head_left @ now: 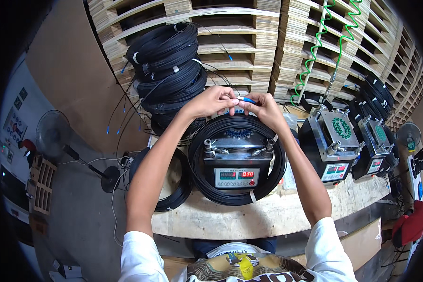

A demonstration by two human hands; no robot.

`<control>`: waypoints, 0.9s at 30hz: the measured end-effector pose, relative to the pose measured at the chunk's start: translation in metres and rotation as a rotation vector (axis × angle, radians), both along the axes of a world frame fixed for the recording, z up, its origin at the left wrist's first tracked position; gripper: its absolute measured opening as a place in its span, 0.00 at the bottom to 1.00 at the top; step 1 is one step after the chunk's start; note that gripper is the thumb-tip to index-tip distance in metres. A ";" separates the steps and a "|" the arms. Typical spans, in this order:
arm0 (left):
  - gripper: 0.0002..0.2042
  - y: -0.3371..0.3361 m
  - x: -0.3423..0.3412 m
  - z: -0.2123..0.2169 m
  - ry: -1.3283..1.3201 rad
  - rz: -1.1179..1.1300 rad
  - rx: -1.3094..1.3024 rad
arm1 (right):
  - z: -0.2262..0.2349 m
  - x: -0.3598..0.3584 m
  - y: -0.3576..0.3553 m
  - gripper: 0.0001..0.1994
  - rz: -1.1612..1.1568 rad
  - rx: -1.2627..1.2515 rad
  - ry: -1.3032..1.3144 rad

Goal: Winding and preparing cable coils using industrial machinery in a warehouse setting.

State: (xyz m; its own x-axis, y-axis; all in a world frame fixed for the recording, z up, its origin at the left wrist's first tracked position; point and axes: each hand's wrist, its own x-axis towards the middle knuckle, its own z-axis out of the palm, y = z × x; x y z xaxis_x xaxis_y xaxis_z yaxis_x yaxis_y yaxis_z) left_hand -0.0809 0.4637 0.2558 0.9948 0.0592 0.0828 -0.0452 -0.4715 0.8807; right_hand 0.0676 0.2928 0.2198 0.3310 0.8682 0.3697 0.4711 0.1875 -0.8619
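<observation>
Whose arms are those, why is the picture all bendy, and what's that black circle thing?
There's no robot here, just a person using bare hands. A camera on their head looks down, and its very wide lens bends straight edges. The left hand and right hand meet at a small blue piece, held in the fingertips. The circle is a coil of black cable around a machine with a lit display, on a wooden table. Another black coil lies to the left; similar machines stand to the right.
</observation>
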 end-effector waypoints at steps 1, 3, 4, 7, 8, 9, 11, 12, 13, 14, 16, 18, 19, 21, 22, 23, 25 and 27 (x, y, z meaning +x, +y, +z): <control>0.11 -0.001 -0.001 0.000 -0.103 -0.030 0.036 | 0.001 0.002 -0.003 0.10 0.006 0.049 0.033; 0.12 -0.005 -0.003 0.003 -0.235 -0.046 0.042 | 0.008 0.004 -0.008 0.10 0.004 0.070 0.055; 0.12 -0.007 -0.007 0.006 -0.230 -0.046 0.043 | 0.011 0.002 -0.011 0.10 0.038 0.082 0.073; 0.12 -0.017 -0.016 0.013 -0.124 0.029 0.078 | 0.017 -0.003 -0.021 0.09 0.043 0.081 0.118; 0.12 -0.020 -0.017 0.013 -0.138 0.036 0.069 | 0.016 -0.001 -0.020 0.08 0.061 0.106 0.101; 0.11 -0.021 -0.019 0.013 -0.152 0.045 0.062 | 0.016 -0.001 -0.019 0.08 0.082 0.132 0.085; 0.12 -0.020 -0.020 0.015 -0.141 0.057 0.140 | 0.019 -0.001 -0.021 0.07 0.089 0.107 0.090; 0.12 -0.019 -0.020 0.015 -0.130 0.068 0.211 | 0.019 0.000 -0.020 0.07 0.094 0.075 0.094; 0.12 -0.019 -0.018 0.014 -0.131 0.067 0.210 | 0.015 0.002 -0.018 0.07 0.093 0.074 0.093; 0.13 -0.020 -0.016 0.013 -0.142 0.058 0.157 | 0.010 0.005 -0.014 0.07 0.088 0.083 0.075; 0.14 -0.019 -0.017 0.012 -0.154 0.059 0.108 | 0.010 0.001 -0.012 0.06 0.094 0.096 0.057; 0.14 -0.017 -0.017 0.011 -0.109 0.013 -0.043 | 0.009 -0.006 -0.014 0.06 0.061 0.126 0.026; 0.14 -0.019 -0.017 0.011 -0.109 0.015 -0.044 | 0.008 -0.008 -0.015 0.06 0.063 0.176 0.042; 0.14 -0.028 -0.016 0.009 -0.182 0.038 -0.017 | 0.009 -0.005 -0.016 0.06 0.073 0.161 0.077; 0.14 -0.029 -0.015 0.004 -0.246 0.041 0.050 | 0.009 -0.004 -0.015 0.06 0.082 0.148 0.112; 0.13 -0.030 -0.016 0.002 -0.271 0.071 0.069 | 0.004 -0.003 -0.012 0.07 0.117 0.165 0.119; 0.13 -0.029 -0.014 -0.002 -0.294 0.097 0.085 | 0.001 -0.005 -0.009 0.07 0.101 0.137 0.091; 0.13 -0.024 -0.011 -0.003 -0.271 0.081 -0.021 | -0.001 -0.011 -0.006 0.07 0.094 0.176 0.072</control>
